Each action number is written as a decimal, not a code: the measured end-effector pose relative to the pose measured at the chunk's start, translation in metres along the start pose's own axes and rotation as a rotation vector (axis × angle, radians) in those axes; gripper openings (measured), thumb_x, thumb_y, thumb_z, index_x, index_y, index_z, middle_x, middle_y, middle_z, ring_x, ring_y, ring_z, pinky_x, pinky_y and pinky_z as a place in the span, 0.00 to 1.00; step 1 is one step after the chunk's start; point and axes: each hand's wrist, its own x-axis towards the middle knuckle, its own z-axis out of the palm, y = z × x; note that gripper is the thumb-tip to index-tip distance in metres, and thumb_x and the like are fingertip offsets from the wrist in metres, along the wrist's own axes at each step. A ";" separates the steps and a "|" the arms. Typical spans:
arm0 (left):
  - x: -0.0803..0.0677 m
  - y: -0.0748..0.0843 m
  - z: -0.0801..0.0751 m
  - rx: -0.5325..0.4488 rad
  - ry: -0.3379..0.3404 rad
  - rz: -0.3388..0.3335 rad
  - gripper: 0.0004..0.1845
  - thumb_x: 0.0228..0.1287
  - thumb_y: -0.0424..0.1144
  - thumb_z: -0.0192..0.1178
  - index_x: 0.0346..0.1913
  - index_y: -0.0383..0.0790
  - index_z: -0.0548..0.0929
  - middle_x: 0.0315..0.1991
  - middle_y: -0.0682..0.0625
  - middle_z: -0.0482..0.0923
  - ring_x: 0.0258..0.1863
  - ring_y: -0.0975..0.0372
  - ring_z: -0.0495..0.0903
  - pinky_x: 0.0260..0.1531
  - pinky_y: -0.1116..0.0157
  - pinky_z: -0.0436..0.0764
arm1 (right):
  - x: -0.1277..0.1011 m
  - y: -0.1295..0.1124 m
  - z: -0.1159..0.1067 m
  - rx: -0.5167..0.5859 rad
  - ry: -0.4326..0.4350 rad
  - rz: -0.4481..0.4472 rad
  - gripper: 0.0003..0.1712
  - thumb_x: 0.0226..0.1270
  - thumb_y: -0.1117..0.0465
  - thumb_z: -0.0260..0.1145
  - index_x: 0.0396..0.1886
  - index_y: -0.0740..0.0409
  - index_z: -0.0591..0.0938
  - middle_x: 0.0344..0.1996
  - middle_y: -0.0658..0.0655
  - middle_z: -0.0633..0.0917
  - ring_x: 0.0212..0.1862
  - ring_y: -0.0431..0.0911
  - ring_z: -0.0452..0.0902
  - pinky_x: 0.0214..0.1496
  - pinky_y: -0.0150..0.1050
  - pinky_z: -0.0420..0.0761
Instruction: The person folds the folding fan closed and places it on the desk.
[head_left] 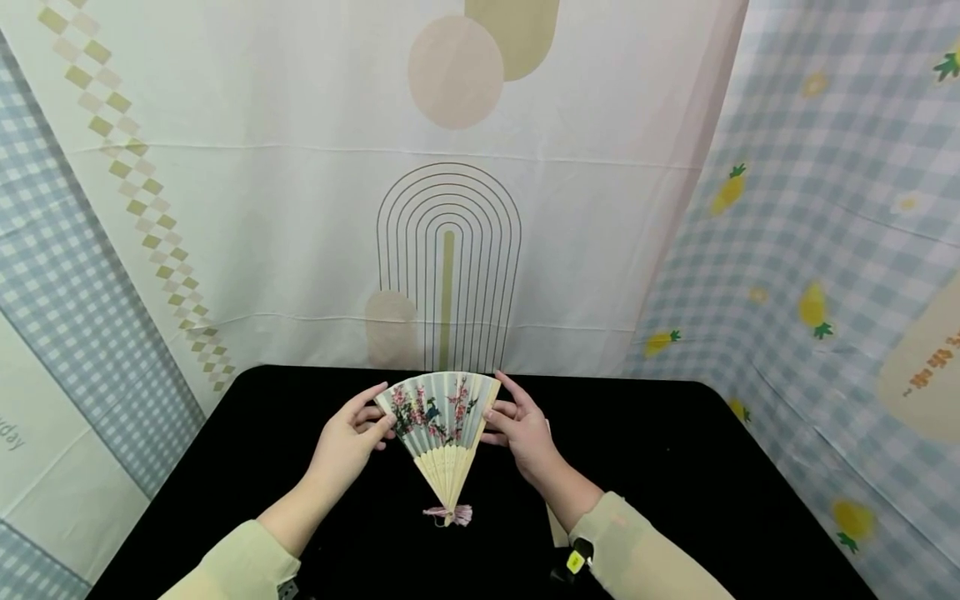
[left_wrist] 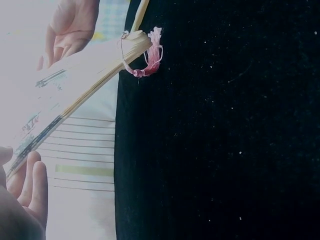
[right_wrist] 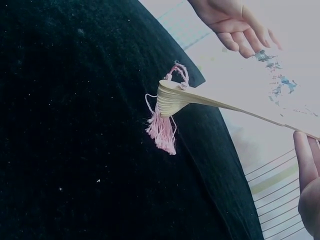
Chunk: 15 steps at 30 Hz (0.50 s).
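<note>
A folding fan (head_left: 438,417) with pink blossoms and a bird painted on pale cloth is spread partway, its ribs converging downward. A pink tassel (head_left: 459,515) hangs at the pivot and shows close up in both wrist views. My left hand (head_left: 348,437) pinches the fan's left outer edge between thumb and fingers. On the other side my right hand (head_left: 521,429) holds the right outer rib, thumb in front and a finger along the top corner. In the left wrist view the fan's cloth (left_wrist: 55,95) is washed out by bright light.
A black cloth-covered table (head_left: 660,483) lies beneath the hands. Partly hidden under the right forearm is a pale, narrow flat object (head_left: 557,529). Behind the table hangs a white patterned curtain (head_left: 300,233), with a blue checked curtain (head_left: 795,208) at the right.
</note>
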 end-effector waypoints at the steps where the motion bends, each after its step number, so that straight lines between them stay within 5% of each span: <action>1: 0.000 0.000 0.000 0.004 0.000 -0.001 0.30 0.69 0.36 0.64 0.72 0.50 0.70 0.43 0.42 0.83 0.35 0.57 0.85 0.32 0.66 0.85 | 0.000 0.000 0.000 -0.001 -0.001 0.002 0.42 0.68 0.76 0.61 0.77 0.47 0.62 0.46 0.64 0.86 0.36 0.47 0.87 0.40 0.46 0.87; 15: 0.005 0.000 0.005 0.020 -0.002 -0.001 0.30 0.68 0.34 0.64 0.71 0.51 0.71 0.42 0.44 0.84 0.34 0.58 0.85 0.31 0.66 0.85 | 0.001 0.003 0.002 -0.008 -0.041 -0.012 0.42 0.68 0.74 0.63 0.78 0.51 0.59 0.46 0.62 0.86 0.36 0.47 0.87 0.39 0.46 0.87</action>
